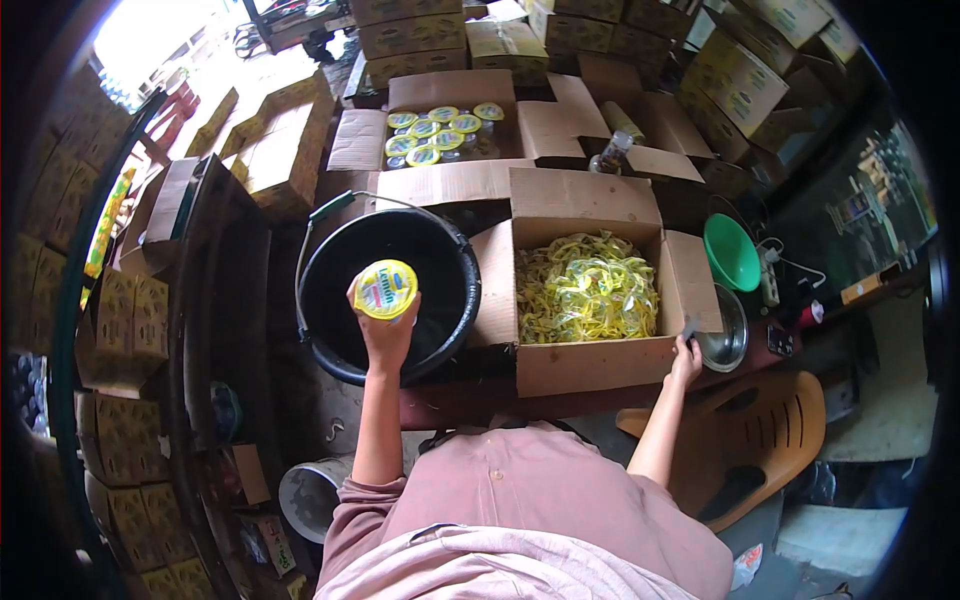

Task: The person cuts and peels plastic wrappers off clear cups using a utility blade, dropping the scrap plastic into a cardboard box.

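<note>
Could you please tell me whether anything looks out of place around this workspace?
A crumpled wrapper lies on the floor near the orange chair, like dropped litter; nothing looks clearly spilled.

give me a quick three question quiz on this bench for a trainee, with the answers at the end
1. Multiple choice: over which thing does the left hand hold the lidded cup?
a) the brown chair
b) the black bucket
c) the metal bowl
2. True or false: the green bowl is to the right of the open carton of yellow strips.
3. Fill in the blank: the large word printed on the held cup's lid is ____.

Key: 1 b; 2 true; 3 Lemon
</note>
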Tool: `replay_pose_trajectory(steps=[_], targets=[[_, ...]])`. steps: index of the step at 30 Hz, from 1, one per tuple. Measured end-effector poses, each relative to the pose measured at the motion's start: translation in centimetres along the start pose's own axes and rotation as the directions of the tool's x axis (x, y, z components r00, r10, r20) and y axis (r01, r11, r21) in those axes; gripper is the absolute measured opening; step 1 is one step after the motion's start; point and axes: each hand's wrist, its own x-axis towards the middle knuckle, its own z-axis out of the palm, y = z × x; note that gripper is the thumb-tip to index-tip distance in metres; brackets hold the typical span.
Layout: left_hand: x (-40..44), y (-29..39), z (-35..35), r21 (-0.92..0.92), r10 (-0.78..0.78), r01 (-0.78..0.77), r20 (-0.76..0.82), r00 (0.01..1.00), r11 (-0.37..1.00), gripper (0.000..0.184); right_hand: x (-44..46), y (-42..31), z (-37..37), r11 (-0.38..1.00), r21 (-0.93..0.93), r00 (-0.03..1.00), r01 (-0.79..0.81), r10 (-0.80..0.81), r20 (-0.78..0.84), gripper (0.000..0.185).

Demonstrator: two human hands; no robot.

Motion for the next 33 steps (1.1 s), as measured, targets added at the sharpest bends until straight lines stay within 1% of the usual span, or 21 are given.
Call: replay_pose_trajectory(steps=[1,2,4,5,6,7,8,10,11,12,14,15,16,17,18,20,23,27,33], targets=[[0.0,0.1,0.0,0.005,-0.002,0.002,0.005,1.000,1.000,0.067,-1.2,-0.8,0.4,0.987,0.154,0.999,0.045,-0.047,0.007,0.043],[0.1,-0.1,0.1,0.055,0.036,-0.036,0.000,0.999,0.998,0.068,-2.1,-1.6,1.1,0.978,0.199,0.997,0.057,-0.066,0.042,0.037],[0.3,0.7,0.1,0.098,0.086,-0.087,0.012,0.996,0.991,0.068,-5.7,-5.0,3.6,0.983,0.184,0.991,0.013,-0.037,0.125,0.032],[0.3,0.7,0.1,0.086,0.080,-0.082,0.020,0.997,0.993,0.067,-5.2,-3.3,5.1,0.941,0.313,0.954,0.127,-0.202,0.222,0.031],[0.4,0.7,0.2,0.074,0.075,-0.077,0.027,0.997,0.994,0.067,-7.1,-4.8,6.9,0.947,0.301,0.931,0.107,-0.202,0.304,0.029],[0.4,1.0,0.2,0.113,0.102,-0.103,0.020,0.995,0.988,0.066,-9.3,-6.7,8.9,0.940,0.327,0.887,0.099,-0.232,0.399,0.028],[0.5,1.0,0.2,0.115,0.105,-0.108,0.028,0.994,0.987,0.066,-11.7,-8.6,10.6,0.932,0.353,0.833,0.087,-0.262,0.488,0.028],[0.5,0.7,0.2,0.067,0.079,-0.081,0.040,0.996,0.994,0.067,-16.0,-12.0,13.1,0.935,0.258,0.631,0.244,-0.355,0.689,0.033],[0.4,0.6,0.2,0.047,0.084,-0.085,0.040,0.996,0.995,0.068,-18.5,-13.7,14.2,0.884,0.262,0.529,0.386,-0.445,0.722,0.034],[0.5,0.7,0.1,0.088,0.120,-0.123,0.039,0.992,0.988,0.068,-20.8,-15.1,15.0,0.811,0.274,0.413,0.517,-0.517,0.750,0.036],[0.5,0.6,0.1,0.082,0.122,-0.124,0.038,0.992,0.989,0.066,-24.1,-17.0,16.3,0.679,0.382,0.144,0.627,-0.583,0.799,0.034],[0.6,0.5,0.2,0.077,0.133,-0.136,0.054,0.990,0.988,0.066,-25.1,-18.0,16.6,0.595,0.412,0.019,0.690,-0.584,0.811,0.033],[0.6,0.4,0.2,0.072,0.144,-0.149,0.072,0.987,0.986,0.066,-25.9,-18.7,16.9,0.504,0.447,-0.103,0.739,-0.570,0.815,0.031],[0.7,0.3,0.1,0.066,0.156,-0.162,0.092,0.984,0.985,0.066,-26.4,-18.9,17.4,0.444,0.525,-0.202,0.726,-0.592,0.780,0.033],[0.8,0.4,0.0,0.041,0.130,-0.136,0.120,0.984,0.990,0.066,-26.6,-18.8,18.2,0.342,0.588,-0.305,0.733,-0.608,0.733,0.035],[0.8,0.9,-0.1,-0.125,0.070,-0.048,0.182,0.981,0.991,0.066,-26.3,-19.2,19.2,0.226,0.640,-0.426,0.734,-0.581,0.693,0.036],[0.8,1.3,-0.2,-0.170,0.088,-0.054,0.198,0.976,0.984,0.066,-25.8,-20.3,20.1,0.187,0.690,-0.511,0.700,-0.544,0.666,0.036],[0.7,1.4,-0.2,-0.187,0.051,-0.012,0.205,0.977,0.982,0.066,-25.9,-20.0,20.5,0.215,0.707,-0.541,0.673,-0.509,0.670,0.035],[0.7,1.1,-0.2,-0.182,0.030,0.006,0.191,0.981,0.983,0.066,-26.1,-19.7,21.0,0.196,0.726,-0.569,0.659,-0.502,0.652,0.036]])
